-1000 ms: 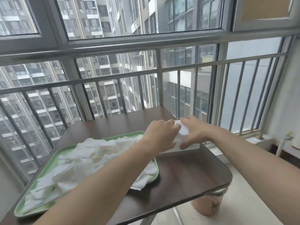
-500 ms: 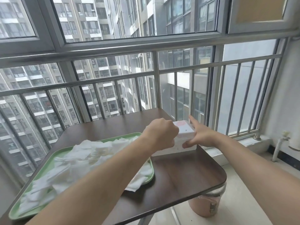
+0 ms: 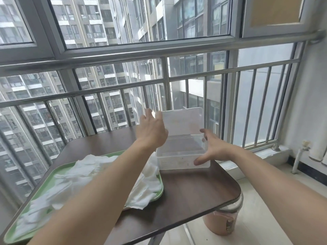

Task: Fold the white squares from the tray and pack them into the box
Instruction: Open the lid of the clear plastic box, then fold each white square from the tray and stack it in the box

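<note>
Left hand (image 3: pixel 152 131) is seen spread beside the raised lid (image 3: pixel 182 121), right hand (image 3: pixel 212 151) spread at the clear plastic box (image 3: pixel 182 157) on the counter (image 3: pixel 194 188) — half a second ago that lid was shut. Packing is thus enabled; the white squares (image 3: pixel 85 172) are heaped, unfolded, on the green tray (image 3: pixel 61 166).

We register bright, diffuse daylight entering through the window (image 3: pixel 141 20) ahead. Shadows on the table (image 3: pixel 191 188) are soft and faint. The railing (image 3: pixel 123 90) bows toward the frame edges. The white squares (image 3: pixel 85 167) wash out and blur at lower left.
</note>
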`<act>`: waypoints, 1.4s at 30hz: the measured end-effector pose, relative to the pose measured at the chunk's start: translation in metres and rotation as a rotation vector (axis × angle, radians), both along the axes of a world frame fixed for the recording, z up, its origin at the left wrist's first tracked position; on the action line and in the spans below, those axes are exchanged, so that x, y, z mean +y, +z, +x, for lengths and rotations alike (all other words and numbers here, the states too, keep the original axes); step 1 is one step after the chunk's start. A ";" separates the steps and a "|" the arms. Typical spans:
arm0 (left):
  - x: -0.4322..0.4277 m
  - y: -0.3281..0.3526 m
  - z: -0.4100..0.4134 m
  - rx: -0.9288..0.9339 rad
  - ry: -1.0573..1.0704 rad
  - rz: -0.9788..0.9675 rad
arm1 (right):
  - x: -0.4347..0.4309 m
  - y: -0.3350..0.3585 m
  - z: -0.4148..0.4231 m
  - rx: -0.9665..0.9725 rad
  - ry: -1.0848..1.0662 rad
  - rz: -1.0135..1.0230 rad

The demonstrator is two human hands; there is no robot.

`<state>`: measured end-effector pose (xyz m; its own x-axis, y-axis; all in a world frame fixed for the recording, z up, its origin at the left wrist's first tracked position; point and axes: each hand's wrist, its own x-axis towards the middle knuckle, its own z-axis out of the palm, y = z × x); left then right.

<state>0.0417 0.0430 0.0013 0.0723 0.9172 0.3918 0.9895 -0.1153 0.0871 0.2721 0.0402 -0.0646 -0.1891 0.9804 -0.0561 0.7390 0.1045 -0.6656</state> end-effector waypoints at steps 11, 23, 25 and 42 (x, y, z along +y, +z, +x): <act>-0.030 -0.037 -0.002 0.037 -0.034 -0.220 | -0.020 0.018 -0.019 -0.454 -0.105 -0.024; -0.056 -0.039 -0.010 -0.176 -0.168 -0.280 | -0.061 0.053 -0.046 -0.873 -0.226 0.196; -0.060 -0.041 -0.011 -0.165 -0.177 -0.281 | -0.064 0.053 -0.054 -0.894 -0.203 0.199; -0.088 -0.014 -0.115 -0.317 -0.110 -0.005 | -0.048 0.052 -0.146 -0.367 -0.032 0.333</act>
